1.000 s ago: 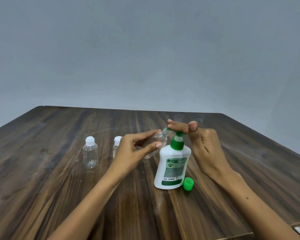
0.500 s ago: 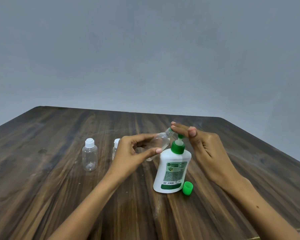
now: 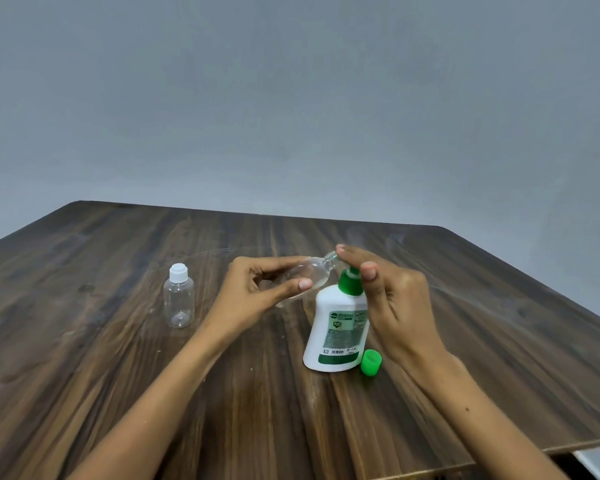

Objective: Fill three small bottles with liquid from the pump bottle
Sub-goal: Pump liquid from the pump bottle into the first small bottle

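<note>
Dark wooden table [image 3: 118, 358], centre frame: left hand [image 3: 253, 299] is gripping a tilted small bottle [image 3: 309, 275] at the spout; right hand [image 3: 392, 299], fingers straight, is pressing the pump bottle [image 3: 336, 330].

A plain indoor room, its kind not determinable: a dark wood-grain desk [image 3: 118, 341] is standing before a bare grey wall [image 3: 291, 98], giving no further indication.
</note>
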The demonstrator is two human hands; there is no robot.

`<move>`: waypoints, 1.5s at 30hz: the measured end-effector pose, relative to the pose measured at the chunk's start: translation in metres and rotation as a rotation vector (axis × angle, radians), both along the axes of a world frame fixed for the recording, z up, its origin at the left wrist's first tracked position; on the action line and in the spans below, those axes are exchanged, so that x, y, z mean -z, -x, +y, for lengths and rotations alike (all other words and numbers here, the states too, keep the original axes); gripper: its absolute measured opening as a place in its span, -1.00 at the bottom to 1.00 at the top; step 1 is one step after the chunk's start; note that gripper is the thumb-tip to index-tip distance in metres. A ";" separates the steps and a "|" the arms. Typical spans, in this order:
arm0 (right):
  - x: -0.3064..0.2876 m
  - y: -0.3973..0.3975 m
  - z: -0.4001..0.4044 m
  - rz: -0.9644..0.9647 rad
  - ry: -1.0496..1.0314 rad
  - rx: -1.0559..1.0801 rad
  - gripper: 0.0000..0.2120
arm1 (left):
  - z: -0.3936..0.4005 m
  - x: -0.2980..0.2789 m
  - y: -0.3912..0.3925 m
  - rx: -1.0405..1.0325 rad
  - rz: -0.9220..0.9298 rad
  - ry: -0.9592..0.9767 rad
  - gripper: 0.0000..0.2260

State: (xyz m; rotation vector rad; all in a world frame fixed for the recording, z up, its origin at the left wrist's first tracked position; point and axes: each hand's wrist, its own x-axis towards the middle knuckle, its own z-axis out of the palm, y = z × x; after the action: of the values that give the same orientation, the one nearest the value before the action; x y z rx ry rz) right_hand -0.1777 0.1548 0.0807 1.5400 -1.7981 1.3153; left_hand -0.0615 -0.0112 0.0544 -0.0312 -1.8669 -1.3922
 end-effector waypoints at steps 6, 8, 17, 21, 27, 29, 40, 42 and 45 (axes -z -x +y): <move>-0.013 -0.002 -0.003 -0.035 0.033 -0.014 -0.22 | 0.002 -0.001 -0.001 0.026 0.016 -0.048 -0.71; -0.009 -0.005 -0.004 0.012 0.047 0.010 -0.23 | 0.001 -0.002 -0.001 0.040 0.022 -0.063 -0.70; -0.005 -0.004 -0.004 -0.091 0.105 -0.022 -0.21 | 0.002 -0.003 -0.001 0.073 -0.007 -0.115 -0.73; 0.004 -0.005 -0.007 -0.094 0.113 0.017 -0.26 | 0.002 -0.004 -0.001 0.073 -0.009 -0.126 -0.74; -0.006 -0.004 -0.006 -0.091 0.109 0.001 -0.23 | 0.003 -0.003 0.002 0.089 0.004 -0.176 -0.72; 0.001 -0.006 -0.009 -0.074 0.111 0.042 -0.26 | 0.002 -0.003 0.002 0.086 0.000 -0.169 -0.73; 0.002 -0.004 -0.006 -0.118 0.095 0.002 -0.25 | 0.002 -0.004 0.002 0.097 -0.016 -0.188 -0.72; -0.005 -0.001 -0.004 -0.106 0.078 -0.004 -0.22 | 0.003 -0.003 0.002 0.091 -0.019 -0.193 -0.73; -0.011 0.001 -0.002 -0.072 0.061 -0.022 -0.20 | 0.003 -0.002 0.003 0.080 -0.020 -0.190 -0.73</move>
State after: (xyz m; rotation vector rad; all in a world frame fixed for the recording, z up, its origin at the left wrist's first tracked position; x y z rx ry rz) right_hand -0.1785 0.1529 0.0919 1.5018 -1.7712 1.4402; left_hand -0.0643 -0.0078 0.0562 0.0039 -1.7580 -1.6253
